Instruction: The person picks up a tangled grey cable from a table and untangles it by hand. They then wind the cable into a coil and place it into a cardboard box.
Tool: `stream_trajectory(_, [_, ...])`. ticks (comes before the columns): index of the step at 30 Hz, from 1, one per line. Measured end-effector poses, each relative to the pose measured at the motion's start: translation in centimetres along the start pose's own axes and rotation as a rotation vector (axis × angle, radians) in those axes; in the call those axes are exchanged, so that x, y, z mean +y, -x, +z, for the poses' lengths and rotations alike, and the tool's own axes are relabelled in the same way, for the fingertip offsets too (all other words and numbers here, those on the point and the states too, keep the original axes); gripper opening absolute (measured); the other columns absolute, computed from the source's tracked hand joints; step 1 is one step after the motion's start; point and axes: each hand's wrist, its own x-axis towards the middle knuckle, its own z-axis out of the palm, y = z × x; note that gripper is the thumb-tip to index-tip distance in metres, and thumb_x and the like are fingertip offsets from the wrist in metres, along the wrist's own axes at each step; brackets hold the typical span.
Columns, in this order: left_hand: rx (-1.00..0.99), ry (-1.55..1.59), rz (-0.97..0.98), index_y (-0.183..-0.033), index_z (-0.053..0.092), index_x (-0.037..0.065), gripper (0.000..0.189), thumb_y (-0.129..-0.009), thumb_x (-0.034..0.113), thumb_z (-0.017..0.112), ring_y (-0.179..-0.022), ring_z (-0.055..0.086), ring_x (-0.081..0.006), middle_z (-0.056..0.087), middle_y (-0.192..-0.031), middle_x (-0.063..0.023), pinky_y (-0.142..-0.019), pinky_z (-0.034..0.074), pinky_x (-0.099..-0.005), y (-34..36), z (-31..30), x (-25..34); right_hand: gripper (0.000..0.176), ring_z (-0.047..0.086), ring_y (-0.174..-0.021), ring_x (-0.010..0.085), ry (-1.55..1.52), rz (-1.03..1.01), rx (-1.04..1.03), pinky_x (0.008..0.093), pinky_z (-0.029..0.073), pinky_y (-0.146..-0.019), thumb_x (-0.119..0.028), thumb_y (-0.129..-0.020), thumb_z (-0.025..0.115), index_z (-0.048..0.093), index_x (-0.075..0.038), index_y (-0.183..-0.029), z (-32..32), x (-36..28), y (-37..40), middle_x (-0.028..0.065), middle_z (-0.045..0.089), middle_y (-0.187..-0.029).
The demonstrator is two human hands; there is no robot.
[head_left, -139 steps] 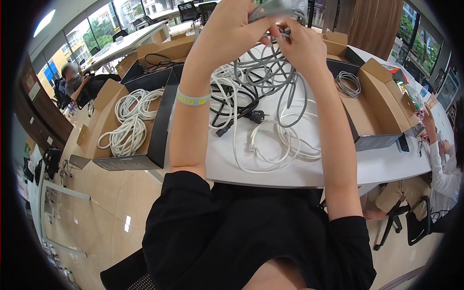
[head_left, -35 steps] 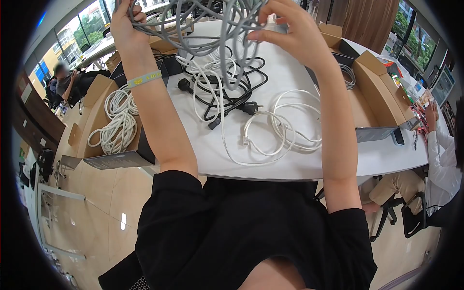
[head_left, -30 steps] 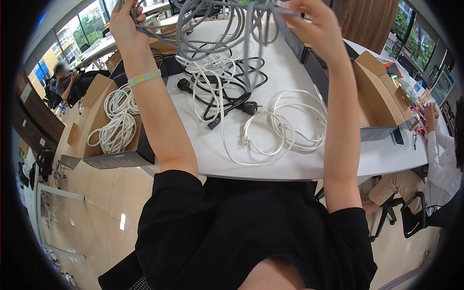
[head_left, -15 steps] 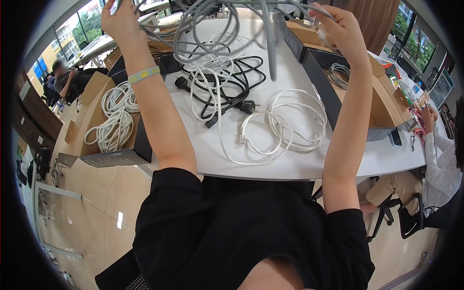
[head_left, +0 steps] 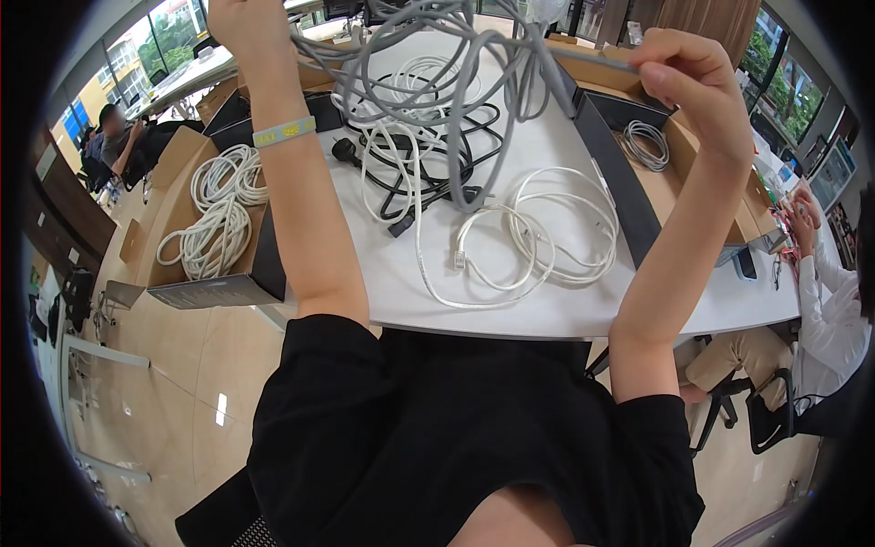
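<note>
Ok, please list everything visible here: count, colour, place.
table: one, white, centre
grey cable: one tangle, grey, held aloft
white cables: at least two, white, loose on table
black power cable: at least one, black, on table
left box: one, cardboard, holds white coil
right box: one, cardboard, holds small grey coil
seated people: two, far left and right edge
wristband: one, pale, left wrist
left hand: top edge, fingers cropped
right hand: pinches grey cable

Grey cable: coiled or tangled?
Tangled: the grey cable hangs in crossed, uneven loops between left hand and right hand, above the table.
</note>
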Motion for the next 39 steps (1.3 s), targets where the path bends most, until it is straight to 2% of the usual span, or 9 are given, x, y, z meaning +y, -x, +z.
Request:
stream_trajectory(9, [-0.117, 0.013, 0.035, -0.106, 0.05, 0.001, 0.025, -0.082, -0.003, 0.053, -0.049, 0.037, -0.0002, 0.065, -0.086, -0.0108, -0.043, 0.027, -0.0145, 3.5, 3.5, 3.8, 0.023, 0.041, -0.047, 0.0111, 0.577, 0.147, -0.014, 0.0271, 0.031, -0.045, -0.022, -0.069, 0.071, 0.058, -0.003, -0.071, 6.2, -1.2, -3.0, 0.0024, 0.044, -0.051])
stream_trajectory(15, [-0.182, 0.11, -0.029, -0.106, 0.049, 0.001, 0.026, -0.081, -0.002, 0.054, -0.049, 0.037, 0.0016, 0.064, -0.083, -0.0108, -0.042, 0.025, -0.013, 4.5, 4.3, 5.8, 0.025, 0.054, -0.057, 0.0268, 0.951, -0.071, 0.299, 0.0361, 0.041, -0.053, -0.027, -0.072, 0.065, 0.056, -0.004, -0.071, 7.2, 0.9, -3.8, 0.0098, 0.054, -0.06])
stream_trajectory(16, [-0.183, 0.112, -0.03, -0.106, 0.049, 0.001, 0.026, -0.081, -0.002, 0.054, -0.049, 0.037, 0.0016, 0.064, -0.083, -0.0108, -0.042, 0.025, -0.013, 4.8, 4.4, 6.1, 0.025, 0.054, -0.057, 0.0268, 0.954, -0.07, 0.3, 0.0361, 0.041, -0.053, -0.027, -0.072, 0.065, 0.056, -0.004, -0.071, 7.2, 1.0, -3.9, 0.0098, 0.054, -0.06])
stream_trajectory(18, [-0.315, 0.272, -0.027, -0.108, 0.048, 0.0, 0.027, -0.082, 0.0, 0.055, -0.048, 0.036, 0.0021, 0.064, -0.082, -0.0117, -0.041, 0.024, -0.0123, 5.2, 4.7, 6.6, 0.023, 0.053, -0.059, 0.0055, 1.141, -0.181, 0.345, 0.0229, 0.039, -0.049, -0.022, -0.088, 0.055, 0.054, -0.002, -0.077, 7.2, 1.2, -4.2, -0.0016, 0.056, -0.065])
stream_trajectory(21, [-0.427, 0.298, -0.08, -0.11, 0.046, -0.001, 0.029, -0.083, 0.003, 0.055, -0.046, 0.036, 0.0019, 0.063, -0.081, -0.0115, -0.041, 0.025, -0.0122, 6.2, 5.6, 8.1, 0.02, 0.056, -0.064, 0.0075, 1.25, -0.15, 0.431, 0.023, 0.043, -0.054, -0.019, -0.088, 0.055, 0.059, 0.0, -0.088, 7.5, 2.6, -4.5, 0.0013, 0.06, -0.071])
stream_trajectory(24, [-0.595, 0.419, -0.133, -0.115, 0.042, -0.002, 0.035, -0.084, 0.007, 0.056, -0.047, 0.04, 0.001, 0.062, -0.075, -0.0076, -0.042, 0.028, -0.0125, 7.2, 5.8, 8.9, 0.026, 0.056, -0.06, 0.0283, 0.953, -0.171, 0.552, 0.0387, 0.044, -0.056, -0.029, -0.074, 0.063, 0.055, -0.005, -0.07, 7.7, 5.1, -4.3, 0.0102, 0.056, -0.062])
stream_trajectory(30, [-0.879, 0.376, -0.189, -0.119, 0.039, -0.005, 0.044, -0.087, 0.018, 0.057, -0.052, 0.044, -0.0013, 0.055, -0.063, 0.0007, -0.048, 0.03, -0.0125, 8.6, 6.5, 9.6, 0.02, 0.057, -0.059, 0.0267, 1.026, -0.21, 0.535, 0.0375, 0.044, -0.051, -0.025, -0.078, 0.061, 0.056, -0.007, -0.07, 8.9, 8.3, -4.9, 0.0079, 0.056, -0.061])
stream_trajectory(32, [-0.956, -0.03, -0.133, -0.112, 0.047, -0.006, 0.037, -0.091, 0.024, 0.051, -0.056, 0.042, -0.0035, 0.052, -0.062, 0.0014, -0.053, 0.033, -0.016, 8.7, 6.6, 9.6, 0.016, 0.056, -0.054, 0.0259, 1.033, -0.283, 0.614, 0.0356, 0.043, -0.046, -0.021, -0.076, 0.062, 0.055, -0.009, -0.069, 9.1, 8.7, -4.9, 0.0065, 0.055, -0.06])
stream_trajectory(39, [-0.662, -0.213, -0.16, -0.101, 0.059, -0.006, 0.038, -0.093, 0.028, 0.044, -0.073, 0.051, -0.0115, 0.058, -0.077, -0.006, -0.069, 0.041, -0.0236, 6.2, 5.8, 5.1, 0.014, 0.055, -0.057, 0.0222, 0.942, -0.35, 0.721, 0.0333, 0.042, -0.051, -0.016, -0.073, 0.066, 0.055, -0.009, -0.069, 8.1, 10.3, -4.7, 0.0029, 0.055, -0.061])
